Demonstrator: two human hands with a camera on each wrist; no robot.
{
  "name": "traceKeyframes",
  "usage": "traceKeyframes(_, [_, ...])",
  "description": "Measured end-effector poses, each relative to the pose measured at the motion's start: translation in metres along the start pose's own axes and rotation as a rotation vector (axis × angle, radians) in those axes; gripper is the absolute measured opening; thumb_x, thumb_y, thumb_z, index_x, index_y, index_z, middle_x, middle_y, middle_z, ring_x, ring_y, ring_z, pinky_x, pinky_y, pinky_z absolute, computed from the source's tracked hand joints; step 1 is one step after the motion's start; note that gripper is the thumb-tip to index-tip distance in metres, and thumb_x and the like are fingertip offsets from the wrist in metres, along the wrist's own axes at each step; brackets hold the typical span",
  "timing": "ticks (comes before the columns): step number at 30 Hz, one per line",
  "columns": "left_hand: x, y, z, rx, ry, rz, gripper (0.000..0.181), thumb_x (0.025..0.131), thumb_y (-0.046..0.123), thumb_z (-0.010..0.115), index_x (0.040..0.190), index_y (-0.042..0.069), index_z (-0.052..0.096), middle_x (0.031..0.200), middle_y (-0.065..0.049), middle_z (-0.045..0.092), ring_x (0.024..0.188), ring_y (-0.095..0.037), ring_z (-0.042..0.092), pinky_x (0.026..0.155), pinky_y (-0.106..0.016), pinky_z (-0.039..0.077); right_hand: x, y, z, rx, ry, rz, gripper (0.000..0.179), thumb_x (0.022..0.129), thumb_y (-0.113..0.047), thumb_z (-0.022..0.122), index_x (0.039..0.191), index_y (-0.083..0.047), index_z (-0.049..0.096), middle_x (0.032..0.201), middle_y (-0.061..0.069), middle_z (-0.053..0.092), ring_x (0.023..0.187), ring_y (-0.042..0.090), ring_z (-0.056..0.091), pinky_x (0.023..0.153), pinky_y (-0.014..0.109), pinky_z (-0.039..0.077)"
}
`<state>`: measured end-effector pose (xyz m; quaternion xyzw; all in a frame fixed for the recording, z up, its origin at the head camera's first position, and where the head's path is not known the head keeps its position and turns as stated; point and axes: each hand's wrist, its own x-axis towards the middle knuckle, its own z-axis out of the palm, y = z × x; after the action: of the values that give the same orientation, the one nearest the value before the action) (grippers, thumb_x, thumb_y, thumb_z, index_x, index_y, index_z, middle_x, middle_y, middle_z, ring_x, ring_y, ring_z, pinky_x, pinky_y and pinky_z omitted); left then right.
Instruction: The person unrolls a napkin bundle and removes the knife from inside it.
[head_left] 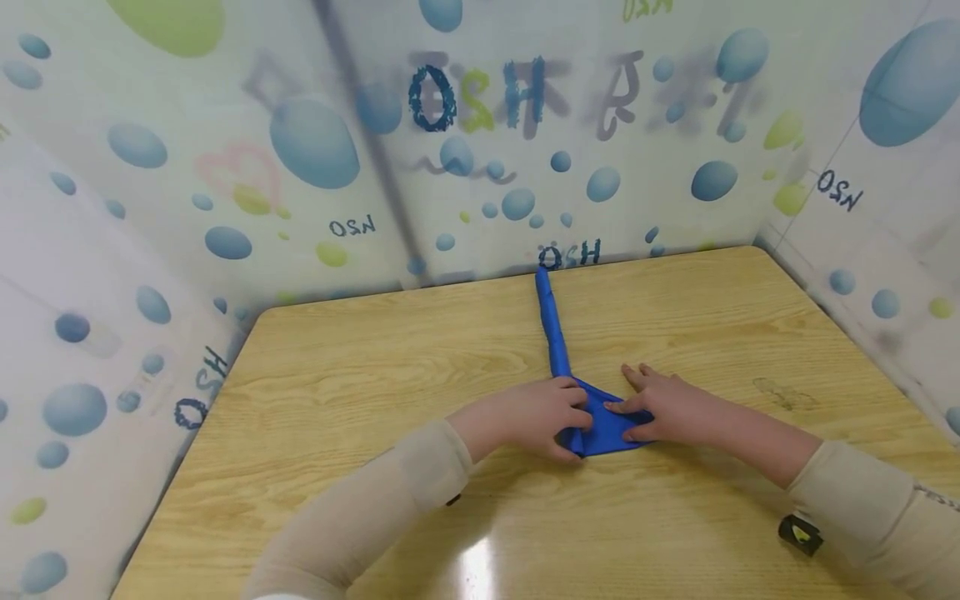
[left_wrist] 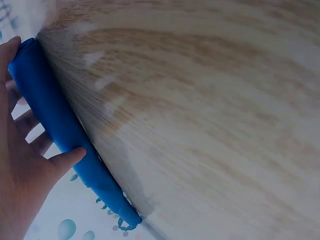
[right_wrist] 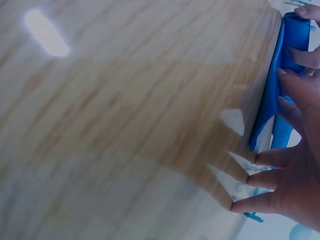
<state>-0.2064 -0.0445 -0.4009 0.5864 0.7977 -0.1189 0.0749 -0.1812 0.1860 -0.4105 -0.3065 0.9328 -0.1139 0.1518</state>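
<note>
A long blue sheet rolled into a narrow tube (head_left: 552, 329) lies on the table, running toward its far edge. At the near end a flat, loose flap (head_left: 611, 427) spreads to the right. My left hand (head_left: 540, 417) holds the near end of the roll. In the left wrist view the thumb of that left hand (left_wrist: 25, 175) lies on the roll (left_wrist: 55, 107), its other fingers along the far side. My right hand (head_left: 671, 408) rests with spread fingers on the flap; in the right wrist view some fingertips of this right hand (right_wrist: 300, 187) touch the table beside the flap (right_wrist: 267, 107).
The wood-grain table (head_left: 360, 375) stands against a wall (head_left: 480, 192) with printed blue and green drops. A small black object with a yellow-green mark (head_left: 800, 534) is beside the right sleeve. Light glares off the table's near part.
</note>
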Motion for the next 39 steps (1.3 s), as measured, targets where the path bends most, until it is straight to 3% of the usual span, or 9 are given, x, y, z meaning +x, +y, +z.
traceKeyframes(4, [-0.008,0.0,0.004,-0.036,0.022,-0.021,0.056,0.079,0.065,0.045,0.119,0.026,0.054,0.116,0.003,0.045,0.109,-0.015,0.037,0.095,-0.026,0.031,0.002,-0.001,0.0,-0.001,-0.018,0.024,0.055,0.077,-0.051,0.061,0.124,-0.023,0.056,0.141,0.027,0.022,0.124,0.052,0.017,0.087,0.066,0.026])
traceKeyframes(11, [-0.017,-0.004,0.008,-0.149,0.045,-0.084,0.053,0.084,0.064,0.036,0.118,0.028,0.055,0.118,0.007,0.048,0.111,-0.011,0.038,0.095,-0.025,0.032,-0.002,-0.001,-0.001,0.012,-0.007,0.012,0.054,0.079,-0.049,0.06,0.125,-0.021,0.055,0.141,0.027,0.021,0.125,0.051,0.016,0.089,0.065,0.025])
traceKeyframes(17, [-0.022,-0.006,0.01,-0.145,0.054,-0.077,0.051,0.086,0.059,0.037,0.121,0.026,0.055,0.12,0.007,0.049,0.115,-0.011,0.036,0.098,-0.025,0.028,-0.003,0.001,0.001,0.017,-0.004,0.0,0.055,0.08,-0.05,0.059,0.126,-0.02,0.053,0.141,0.028,0.02,0.125,0.051,0.016,0.091,0.063,0.025])
traceKeyframes(26, [-0.035,-0.009,0.015,-0.173,0.12,-0.097,0.048,0.083,0.058,0.046,0.115,0.024,0.057,0.122,0.005,0.05,0.119,-0.016,0.034,0.101,-0.026,0.026,0.0,-0.001,-0.001,0.001,-0.013,0.019,0.054,0.078,-0.051,0.059,0.124,-0.023,0.055,0.141,0.027,0.022,0.125,0.05,0.015,0.088,0.067,0.023])
traceKeyframes(39, [-0.055,-0.011,0.02,-0.237,0.193,-0.139,0.041,0.085,0.053,0.048,0.109,0.022,0.058,0.117,0.0,0.047,0.114,-0.017,0.037,0.097,-0.028,0.031,0.002,-0.002,-0.002,-0.003,-0.035,0.047,0.055,0.076,-0.052,0.061,0.124,-0.024,0.056,0.141,0.027,0.02,0.126,0.05,0.013,0.088,0.068,0.022])
